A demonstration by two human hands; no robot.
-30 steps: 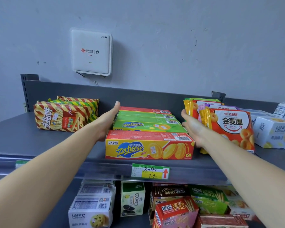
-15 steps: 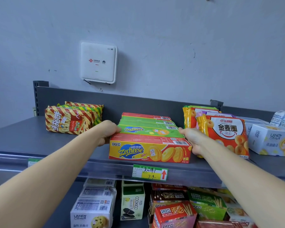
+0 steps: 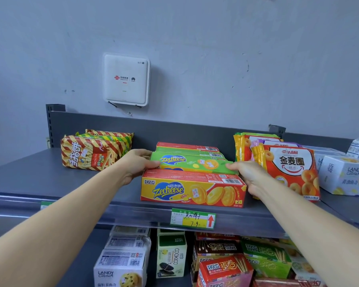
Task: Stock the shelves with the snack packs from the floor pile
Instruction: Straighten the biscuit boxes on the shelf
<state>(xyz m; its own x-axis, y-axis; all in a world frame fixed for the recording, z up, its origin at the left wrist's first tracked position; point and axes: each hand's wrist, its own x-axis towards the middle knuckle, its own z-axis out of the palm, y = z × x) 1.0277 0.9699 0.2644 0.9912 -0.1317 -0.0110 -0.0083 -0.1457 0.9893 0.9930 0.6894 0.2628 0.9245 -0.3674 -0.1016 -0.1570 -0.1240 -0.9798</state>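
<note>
On the grey top shelf several Zecheese boxes stand in a row, front to back. A red and yellow Zecheese box stands at the front edge. Right behind it, a green Zecheese box is tipped up so its face shows. My left hand grips the green box's left end. My right hand holds its right end, fingers on the corner. Another green box and a red box stand behind, partly hidden.
Striped fries packs lie left of the row; orange ring-cookie packs lean close on the right, beside white Landy boxes. A price tag hangs on the shelf lip. The lower shelf holds several boxes. A white wifi unit hangs on the wall.
Both hands moved from the sides of the box row onto the ends of the green Zecheese box. That box has tipped up and now shows its face.
</note>
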